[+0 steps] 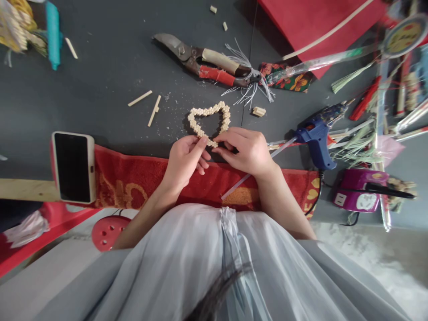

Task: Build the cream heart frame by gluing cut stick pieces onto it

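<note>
Between my two hands is a small heart-shaped frame (226, 117) of knobbly, cream-coloured braid, its point toward me. My left hand (187, 158) pinches the lower left side near the point, thumb on top. With thumb and fingers my right hand (245, 149) grips the lower right side close to the point. Both wrists rest over a red patterned towel (157, 171) along the table edge. Beyond the heart lie pruning shears (200, 62) with a red-wrapped handle. To the right of my right hand is a blue glue gun (314, 136) with a clear glue stick.
A phone (74, 167) lies at the left on the towel. Short pale sticks (154, 110) are scattered on the dark table (110, 67). Red paper (317, 26), a tape roll (406, 35), fringed strands (357, 149) and a purple box-like object (361, 189) crowd the right side.
</note>
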Tool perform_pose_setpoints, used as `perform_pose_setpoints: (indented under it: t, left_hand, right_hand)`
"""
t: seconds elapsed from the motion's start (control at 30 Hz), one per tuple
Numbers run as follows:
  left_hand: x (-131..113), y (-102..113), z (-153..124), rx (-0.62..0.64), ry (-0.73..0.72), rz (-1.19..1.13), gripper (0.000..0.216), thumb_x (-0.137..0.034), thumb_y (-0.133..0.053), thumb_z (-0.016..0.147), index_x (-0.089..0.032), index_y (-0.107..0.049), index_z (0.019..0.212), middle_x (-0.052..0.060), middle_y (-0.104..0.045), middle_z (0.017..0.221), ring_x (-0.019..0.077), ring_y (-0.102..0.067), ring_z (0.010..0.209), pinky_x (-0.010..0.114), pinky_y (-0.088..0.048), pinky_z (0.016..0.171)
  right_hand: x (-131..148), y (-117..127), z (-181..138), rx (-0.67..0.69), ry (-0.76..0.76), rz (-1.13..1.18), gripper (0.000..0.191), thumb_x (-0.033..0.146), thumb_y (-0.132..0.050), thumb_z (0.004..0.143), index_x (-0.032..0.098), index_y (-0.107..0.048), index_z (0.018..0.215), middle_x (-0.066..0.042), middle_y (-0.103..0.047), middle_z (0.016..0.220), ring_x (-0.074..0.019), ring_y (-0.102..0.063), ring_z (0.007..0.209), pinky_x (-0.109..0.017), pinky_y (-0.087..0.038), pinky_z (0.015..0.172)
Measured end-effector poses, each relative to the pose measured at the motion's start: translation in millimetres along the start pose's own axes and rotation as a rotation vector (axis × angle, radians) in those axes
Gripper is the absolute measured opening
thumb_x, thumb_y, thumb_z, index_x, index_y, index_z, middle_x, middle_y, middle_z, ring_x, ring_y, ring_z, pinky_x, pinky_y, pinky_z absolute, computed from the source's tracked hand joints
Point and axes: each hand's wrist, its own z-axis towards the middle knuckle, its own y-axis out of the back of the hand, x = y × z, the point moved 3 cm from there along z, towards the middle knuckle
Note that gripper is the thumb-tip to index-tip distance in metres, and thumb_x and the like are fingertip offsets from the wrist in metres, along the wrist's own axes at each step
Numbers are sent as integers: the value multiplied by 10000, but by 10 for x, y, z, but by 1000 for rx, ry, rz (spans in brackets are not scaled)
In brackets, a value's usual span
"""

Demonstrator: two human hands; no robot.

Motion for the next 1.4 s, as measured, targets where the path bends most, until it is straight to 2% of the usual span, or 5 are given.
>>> perform_pose_setpoints:
  t: [0.5,0.73,0.93,1.13,1.4]
  left_hand:
    - [-35,26,-24,92,96,3,203,-333,-699,807,-168,-595,751,-28,-620,581,78,-570,433,154,-443,355]
    - [-2,9,-28,142,122,26,287,-425,-719,836,-156,-635,783,-22,-631,568,82,-579,432,156,-461,362]
    - [-18,-3,-29,129,138,-9,254,-358,-709,872,-146,-627,758,-25,-626,546,78,-573,414,151,-462,358]
    - [-54,-38,-35,97,146,-8,250,-281,-671,902,-149,-596,704,-26,-621,522,76,-558,385,151,-445,336]
    - [-22,-25,-35,64,115,28,315,-385,-731,853,-167,-562,701,-41,-607,498,76,-547,367,153,-440,329]
  right_hand:
    - [9,3,16,17,-18,-5,281,392,-543,981,180,-725,945,-20,-630,710,-136,-535,633,-253,-390,621]
    - [18,0,23,4,-5,5,306,418,-533,993,182,-720,939,-16,-611,690,-133,-526,617,-249,-379,612]
    - [16,-10,23,18,-12,-9,342,442,-511,1000,183,-725,937,-13,-601,679,-130,-512,612,-250,-380,612]
    - [25,65,16,15,3,-18,234,337,-565,953,175,-733,973,-11,-621,701,-129,-512,603,-256,-382,596]
    - [21,229,39,91,-94,-212,277,219,-534,890,203,-731,1084,-30,-675,780,-159,-556,669,-280,-337,589]
